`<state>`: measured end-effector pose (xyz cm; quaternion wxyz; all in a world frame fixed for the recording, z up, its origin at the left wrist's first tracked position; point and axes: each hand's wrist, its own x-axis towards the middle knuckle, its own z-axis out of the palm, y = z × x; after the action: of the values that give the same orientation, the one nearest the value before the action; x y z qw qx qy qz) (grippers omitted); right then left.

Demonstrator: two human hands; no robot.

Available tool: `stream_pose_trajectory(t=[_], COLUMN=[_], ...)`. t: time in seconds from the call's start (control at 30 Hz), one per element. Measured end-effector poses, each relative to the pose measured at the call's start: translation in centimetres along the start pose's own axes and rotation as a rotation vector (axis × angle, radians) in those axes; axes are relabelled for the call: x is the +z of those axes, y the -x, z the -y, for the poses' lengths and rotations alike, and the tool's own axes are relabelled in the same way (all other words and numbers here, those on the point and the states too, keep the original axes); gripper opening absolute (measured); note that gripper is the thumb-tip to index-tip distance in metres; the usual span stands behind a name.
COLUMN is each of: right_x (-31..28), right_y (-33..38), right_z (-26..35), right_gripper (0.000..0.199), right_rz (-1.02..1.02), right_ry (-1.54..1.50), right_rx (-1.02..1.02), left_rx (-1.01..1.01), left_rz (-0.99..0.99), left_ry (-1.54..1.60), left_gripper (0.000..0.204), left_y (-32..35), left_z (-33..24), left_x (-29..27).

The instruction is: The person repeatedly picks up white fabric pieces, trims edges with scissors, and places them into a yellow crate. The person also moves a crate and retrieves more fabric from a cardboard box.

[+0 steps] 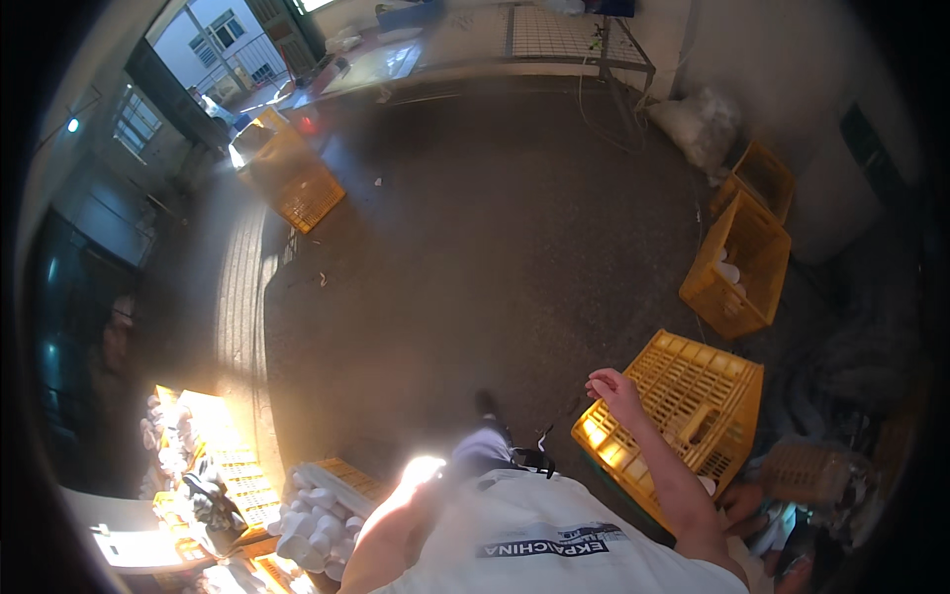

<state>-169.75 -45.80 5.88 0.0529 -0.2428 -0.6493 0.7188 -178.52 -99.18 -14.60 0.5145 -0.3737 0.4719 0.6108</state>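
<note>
My right hand hangs in front of my body with its fingers loosely bent and a little apart, and nothing shows in it. Beside and beneath that forearm is a yellow slatted plastic crate, its openwork side facing up; I cannot tell whether the hand touches it. My left arm reaches forward past my white shirt into strong sunlight. Glare washes out its far end, and no left fingers can be made out. Near that arm, white rounded pieces are heaped by another yellow crate.
Two yellow crates stand along the right wall, the nearer one with white pieces inside. Behind them rests a pale sack. Another yellow crate stands far left near the doorway. A wire-mesh frame is at the back.
</note>
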Motion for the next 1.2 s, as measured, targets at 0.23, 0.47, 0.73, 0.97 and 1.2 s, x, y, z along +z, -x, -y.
stream_pose_trajectory(t=[0.23,0.47,0.73,0.97,1.2], right_x=[-1.0,-10.5,-32.5,-41.8,-38.5], right_y=[-39.4,-70.6,-124.6,-147.1,-140.3], right_z=[8.0,18.1,34.7,35.0,39.6], right_gripper=[0.017,0.018,0.022,0.036,0.031], right_rz=[-0.063,0.014,-0.672,-0.670,-0.343], right_ry=[0.211,0.267,0.888,1.181,1.283], right_rx=[-0.009,-0.013,-0.209,0.212,-0.020], left_rx=[0.363,0.396,0.557,0.367,0.692], left_rz=[-0.161,-0.199,-0.360,-0.402,-0.118], left_ry=[-1.308,-0.522,-0.315,0.066,0.762], left_gripper=[0.037,0.032,0.035,0.036,0.081], left_y=[-11.9,-15.5,-26.5,-26.4,-26.5], left_z=[-26.1,-64.6,-92.0,-95.4,-104.1], left_x=[12.2,41.9,66.3,71.6,71.4])
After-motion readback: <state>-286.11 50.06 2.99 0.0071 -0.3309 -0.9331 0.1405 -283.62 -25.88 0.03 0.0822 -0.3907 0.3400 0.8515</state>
